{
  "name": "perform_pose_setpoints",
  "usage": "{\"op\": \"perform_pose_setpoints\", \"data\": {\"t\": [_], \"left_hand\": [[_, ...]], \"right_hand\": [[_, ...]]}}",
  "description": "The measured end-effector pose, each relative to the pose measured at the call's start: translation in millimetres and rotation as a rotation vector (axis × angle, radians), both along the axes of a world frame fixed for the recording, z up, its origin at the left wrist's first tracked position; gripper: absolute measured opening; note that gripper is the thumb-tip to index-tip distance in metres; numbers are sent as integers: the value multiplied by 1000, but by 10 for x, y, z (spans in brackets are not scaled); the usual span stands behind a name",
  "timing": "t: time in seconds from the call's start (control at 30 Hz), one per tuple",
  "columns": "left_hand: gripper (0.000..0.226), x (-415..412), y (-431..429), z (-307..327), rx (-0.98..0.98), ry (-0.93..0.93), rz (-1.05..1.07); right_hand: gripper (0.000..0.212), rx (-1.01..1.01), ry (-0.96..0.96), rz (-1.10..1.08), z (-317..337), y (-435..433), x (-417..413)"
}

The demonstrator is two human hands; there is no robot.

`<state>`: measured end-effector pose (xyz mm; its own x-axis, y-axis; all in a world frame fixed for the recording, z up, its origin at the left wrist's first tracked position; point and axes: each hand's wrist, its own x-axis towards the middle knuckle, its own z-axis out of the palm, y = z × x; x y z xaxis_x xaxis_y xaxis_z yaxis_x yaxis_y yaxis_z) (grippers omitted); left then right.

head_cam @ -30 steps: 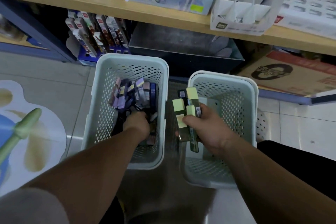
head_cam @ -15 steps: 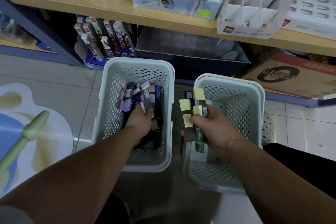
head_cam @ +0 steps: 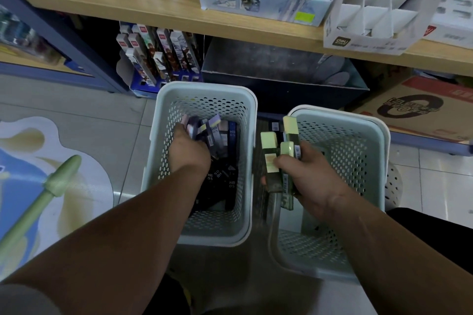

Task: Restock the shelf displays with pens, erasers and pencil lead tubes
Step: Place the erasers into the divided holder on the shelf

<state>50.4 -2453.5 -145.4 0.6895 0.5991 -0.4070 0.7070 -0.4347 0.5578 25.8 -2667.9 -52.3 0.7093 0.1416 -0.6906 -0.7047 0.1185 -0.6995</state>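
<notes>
1. left hand (head_cam: 188, 153) has slid toward 12 o'clock inside the left basket (head_cam: 204, 87), off the dark tubes and up to the purple-capped lead tubes (head_cam: 217, 126). its fingers are buried among them, so i cannot tell whether it grasps any.
2. right hand (head_cam: 304, 176) keeps its clench on a bundle of green packs (head_cam: 270, 158), thumb across the front. the bundle hangs over the 9 o'clock rim of the right basket (head_cam: 382, 140), hardly moved.
3. judged from this, stock is still being gathered: one handful is ready, a second is being felt for, and nothing has gone up yet.
4. the view has tipped up, so more of the shelf (head_cam: 128, 0) shows at 12 o'clock. a pen display (head_cam: 258, 0) stands on it, and at 1 o'clock a divided box (head_cam: 363, 38) has bare front slots, a likely place for the packs.
5. both baskets stand on the tiled floor (head_cam: 89, 115), with a floor sticker (head_cam: 23, 161) at 8 o'clock. under the shelf are a pen rack (head_cam: 158, 54) at 11 o'clock, a dark tray (head_cam: 281, 71) at 12, and a carton (head_cam: 422, 110) at 2.
</notes>
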Motion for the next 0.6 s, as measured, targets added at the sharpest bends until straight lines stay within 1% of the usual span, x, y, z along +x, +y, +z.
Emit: {"op": "perform_pose_setpoints", "data": {"t": [0.1,0.23,0.3,0.37,0.43,0.6], "left_hand": [[48,-37,-16,-75,9,-5,23],[31,58,-75,-58,14,65,162],[28,112,-27,-107,10,112,201],[27,132,39,-156,11,170,199],[28,133,69,-201,20,188,189],[19,75,-5,-286,22,132,105]], "right_hand": [[25,13,-1,5,-10,2,-13],[24,19,-6,14,-21,3,-6],[24,18,-8,14,-19,-1,8],[25,24,-11,18,-20,-7,19],[25,27,-14,20,-29,-10,24],[26,18,-18,18,-52,-12,16]]}}
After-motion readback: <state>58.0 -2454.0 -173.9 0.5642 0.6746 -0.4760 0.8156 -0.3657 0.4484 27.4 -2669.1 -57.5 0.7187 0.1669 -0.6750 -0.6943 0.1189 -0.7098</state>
